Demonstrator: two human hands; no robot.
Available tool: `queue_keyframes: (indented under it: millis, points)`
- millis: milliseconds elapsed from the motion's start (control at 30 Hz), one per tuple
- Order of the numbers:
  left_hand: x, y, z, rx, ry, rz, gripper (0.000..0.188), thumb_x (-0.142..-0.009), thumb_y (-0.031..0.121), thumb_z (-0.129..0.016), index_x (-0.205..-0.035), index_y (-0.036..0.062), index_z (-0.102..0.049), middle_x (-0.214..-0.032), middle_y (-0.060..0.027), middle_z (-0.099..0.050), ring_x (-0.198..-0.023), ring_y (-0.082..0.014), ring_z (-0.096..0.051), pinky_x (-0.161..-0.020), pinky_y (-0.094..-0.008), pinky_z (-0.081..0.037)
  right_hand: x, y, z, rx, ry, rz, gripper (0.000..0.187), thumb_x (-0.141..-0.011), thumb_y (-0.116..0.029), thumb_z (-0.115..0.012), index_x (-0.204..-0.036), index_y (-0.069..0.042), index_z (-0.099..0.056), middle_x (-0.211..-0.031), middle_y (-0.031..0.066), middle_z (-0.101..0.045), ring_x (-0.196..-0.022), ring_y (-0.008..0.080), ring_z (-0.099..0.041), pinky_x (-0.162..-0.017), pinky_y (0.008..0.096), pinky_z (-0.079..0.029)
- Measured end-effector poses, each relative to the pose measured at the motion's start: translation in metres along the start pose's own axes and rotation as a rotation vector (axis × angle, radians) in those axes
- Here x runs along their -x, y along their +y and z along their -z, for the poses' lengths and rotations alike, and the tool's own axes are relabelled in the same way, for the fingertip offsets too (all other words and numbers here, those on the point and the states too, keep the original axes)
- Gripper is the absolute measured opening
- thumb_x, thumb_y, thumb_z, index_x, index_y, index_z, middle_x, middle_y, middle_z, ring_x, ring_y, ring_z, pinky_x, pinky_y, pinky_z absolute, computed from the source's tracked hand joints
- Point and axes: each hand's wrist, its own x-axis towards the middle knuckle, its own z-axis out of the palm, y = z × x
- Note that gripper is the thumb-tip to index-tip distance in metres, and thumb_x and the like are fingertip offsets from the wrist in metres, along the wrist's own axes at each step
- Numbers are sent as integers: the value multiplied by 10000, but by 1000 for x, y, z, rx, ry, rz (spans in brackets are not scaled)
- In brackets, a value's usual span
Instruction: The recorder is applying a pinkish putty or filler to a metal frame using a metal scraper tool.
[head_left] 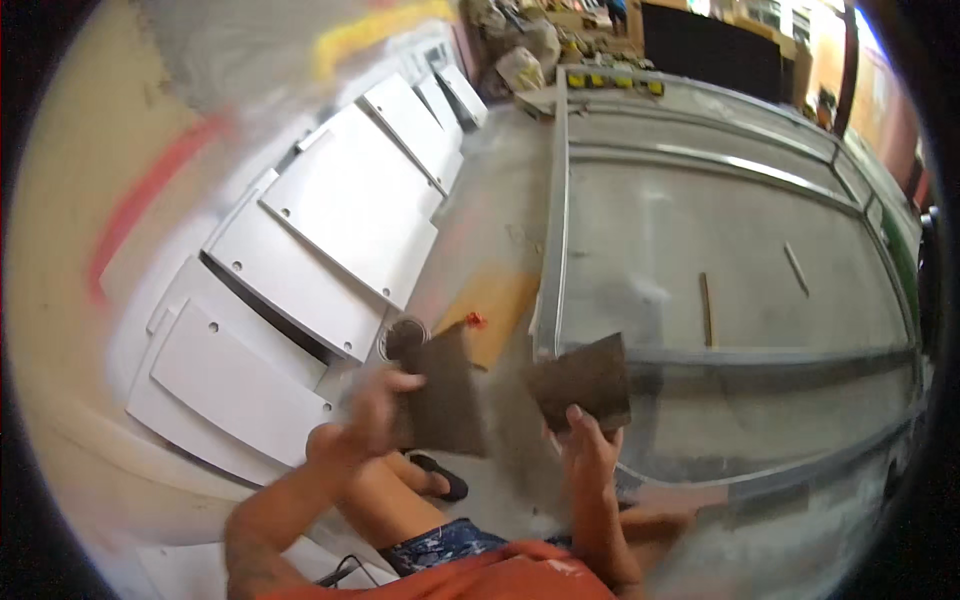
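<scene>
My left hand (372, 418), smeared by motion, is closed at the left edge of a dark brown rectangular sheet (447, 395), with a finger or thumb over its edge. Another dark brown sheet (588, 378), similar in look, is gripped in my right hand (590, 440), whose thumb presses on its near face. The two sheets are held up apart from each other, above the floor. Whether they are sandpaper or thin board I cannot tell. Beyond the left sheet, a round tin (403, 338) is partly hidden by a dark blurred shape.
White panels with small round holes (350, 190) lean in a row along the left wall. On the right lies a large metal frame (556, 240), with a wooden stick (707, 310) and a pale rod (795, 268) inside its outline. An orange-tan board (505, 310) bears something small and red (476, 320).
</scene>
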Motion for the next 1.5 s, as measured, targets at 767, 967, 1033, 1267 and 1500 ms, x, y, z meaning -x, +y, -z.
queue_keyframes:
  millis: [767,967,1033,1267,1500]
  points:
    - [-12,-47,-1,110,-70,73,416,-870,169,-581,-1233,-27,-532,-1099,-149,-656,-951,-242,-684,-831,-393,-579,-49,115,-29,639,-278,-112,357,-949,-159,-553,-1265,-27,-451,-1161,170,-498,-1088,249,-546,-952,368,-437]
    - [-13,-20,2,166,24,-36,357,-876,123,-575,-1197,-32,-557,-1068,-126,-662,-919,-205,-676,-822,-366,-568,-25,145,83,-231,-161,-526,398,-925,-308,-589,-1137,28,-572,-971,146,-621,-868,221,-617,-813,335,-499]
    - [-21,-24,7,263,17,-13,314,-888,98,-578,-1174,-30,-576,-1062,-104,-663,-927,-173,-662,-821,-341,-555,-22,160,106,-889,-379,-636,418,-913,-327,-612,-1127,31,-588,-973,144,-645,-854,220,-629,-790,346,-507]
    - [-24,-35,12,62,-3,-129,298,-897,118,-589,-1158,-25,-579,-1059,-86,-660,-938,-151,-649,-836,-311,-538,-96,145,-35,-17,125,-257,293,-969,-338,-571,-1009,-49,-592,-915,54,-620,-672,169,-603,-495,282,-479]
    - [-46,-34,37,-280,204,-410,286,-966,251,-588,-1097,0,-627,-836,35,-647,-737,-73,-580,-643,-263,-482,-28,98,-40,170,159,-110,352,-920,-310,-633,-1108,-18,-580,-936,51,-615,-734,121,-588,-538,271,-481]
